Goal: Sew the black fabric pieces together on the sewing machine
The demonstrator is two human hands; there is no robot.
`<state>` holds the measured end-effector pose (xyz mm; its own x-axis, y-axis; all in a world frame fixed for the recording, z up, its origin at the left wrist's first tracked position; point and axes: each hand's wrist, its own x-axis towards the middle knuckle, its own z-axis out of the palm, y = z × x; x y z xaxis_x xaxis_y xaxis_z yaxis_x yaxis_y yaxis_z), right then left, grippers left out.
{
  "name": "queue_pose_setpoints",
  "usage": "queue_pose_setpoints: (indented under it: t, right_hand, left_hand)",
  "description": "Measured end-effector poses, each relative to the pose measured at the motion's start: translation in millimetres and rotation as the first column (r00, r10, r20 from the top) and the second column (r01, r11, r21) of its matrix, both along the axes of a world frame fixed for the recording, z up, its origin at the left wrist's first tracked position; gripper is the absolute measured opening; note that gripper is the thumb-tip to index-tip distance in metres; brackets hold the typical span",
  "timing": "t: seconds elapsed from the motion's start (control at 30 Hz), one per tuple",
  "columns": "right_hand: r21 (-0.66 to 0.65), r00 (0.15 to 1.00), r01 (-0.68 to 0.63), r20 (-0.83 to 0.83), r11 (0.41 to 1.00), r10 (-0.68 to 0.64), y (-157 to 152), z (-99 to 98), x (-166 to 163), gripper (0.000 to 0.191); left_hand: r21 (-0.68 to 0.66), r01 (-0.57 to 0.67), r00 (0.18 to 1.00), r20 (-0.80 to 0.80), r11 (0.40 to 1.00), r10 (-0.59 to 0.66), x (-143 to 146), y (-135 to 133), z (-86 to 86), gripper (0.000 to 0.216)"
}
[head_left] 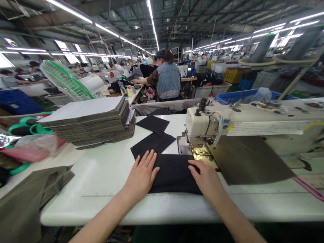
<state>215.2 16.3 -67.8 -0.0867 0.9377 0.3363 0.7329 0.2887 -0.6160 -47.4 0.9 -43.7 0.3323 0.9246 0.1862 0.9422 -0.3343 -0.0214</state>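
Note:
A black fabric piece [174,172] lies flat on the white sewing table, its near side close to the table's front edge. My left hand [143,173] rests palm down on its left part, fingers stretched out. Over the right edge of the same piece, my right hand [202,172] lies with index finger and thumb on top of the cloth, slightly apart; its other fingers are mostly hidden. Just beyond that hand is the lit needle area of a sewing machine [199,126]. Two more black pieces, one nearer [154,143] and one farther [153,124], overlap behind.
On the left stands a tall stack of fabric pieces [101,125] with white paper on top. Green-handled scissors [25,125] and olive cloth [27,199] lie farther left. An olive panel [250,162] sits under the machine arm. Ahead, a co-worker [168,79] faces away.

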Motion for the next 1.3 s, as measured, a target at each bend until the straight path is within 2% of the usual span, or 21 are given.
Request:
queue_pose_setpoints:
  t: [0.1,0.2,0.3,0.4,0.5,0.57,0.6,0.67,0.7,0.77,0.9,1.1,1.2,1.3]
  right_hand:
    - [0.011,0.987,0.023,0.157,1.000,-0.024,-5.8,6.9,-3.5,0.022]
    - [0.027,0.930,0.061,0.360,0.998,-0.067,-12.1,11.2,-3.1,0.023]
    - [0.066,0.855,0.087,0.507,0.994,-0.108,-14.3,11.1,7.7,0.027]
    - [0.125,0.856,0.066,0.503,0.990,-0.121,-14.3,14.9,21.7,0.028]
    - [0.255,0.915,0.050,0.377,0.966,-0.147,-20.4,27.3,14.7,0.033]
    - [0.334,0.963,-0.005,0.255,0.942,-0.085,-30.0,35.5,-8.3,0.036]
    - [0.348,0.977,-0.080,0.213,0.934,0.004,-35.7,37.6,-23.4,0.039]
    - [0.283,0.945,-0.295,0.229,0.913,0.235,-46.4,35.7,-52.8,0.051]
    - [0.239,0.922,-0.358,0.241,0.903,0.301,-50.6,31.8,-63.8,0.060]
    - [0.149,0.913,-0.365,0.253,0.919,0.321,-55.6,20.0,-72.7,0.072]
    - [0.068,0.922,-0.256,0.318,0.964,0.223,-57.8,-0.8,-42.5,0.074]
    - [0.072,0.891,-0.212,0.425,0.975,0.162,-62.3,-4.2,18.1,0.068]
    - [0.092,0.887,-0.218,0.433,0.972,0.157,-63.2,-6.8,27.8,0.066]
    - [0.111,0.885,-0.226,0.439,0.968,0.157,-62.6,-10.1,27.7,0.065]
  left_hand:
    - [0.017,0.096,0.995,0.024,0.995,-0.097,14.4,-1.7,9.1,0.047]
    - [-0.071,0.267,0.963,0.068,0.961,-0.262,29.3,-5.4,12.2,0.050]
    - [-0.120,0.289,0.957,0.060,0.950,-0.284,34.7,-7.6,8.1,0.059]
    - [-0.099,0.274,0.962,0.037,0.957,-0.272,32.8,-7.4,3.9,0.061]
    - [-0.073,0.283,0.959,0.014,0.956,-0.282,30.0,-6.4,1.7,0.061]
    - [-0.059,0.292,0.956,0.001,0.954,-0.293,27.9,-5.5,-1.1,0.061]
    - [-0.056,0.303,0.953,-0.007,0.951,-0.304,26.6,-4.9,-3.3,0.060]
    - [-0.047,0.326,0.945,-0.029,0.944,-0.327,23.8,-3.4,-9.0,0.060]
    - [-0.044,0.330,0.942,-0.040,0.943,-0.332,22.8,-2.7,-11.7,0.059]
    - [-0.036,0.318,0.946,-0.046,0.947,-0.320,22.1,-2.0,-15.0,0.059]
    - [-0.007,0.276,0.961,-0.001,0.961,-0.276,25.8,-3.5,-11.4,0.061]
    - [-0.008,0.233,0.971,0.056,0.972,-0.232,21.0,-5.8,-1.8,0.065]
    - [-0.034,0.223,0.973,0.071,0.974,-0.220,26.0,-5.8,2.8,0.065]
    - [-0.051,0.258,0.962,0.109,0.965,-0.251,49.6,-1.4,8.0,0.055]
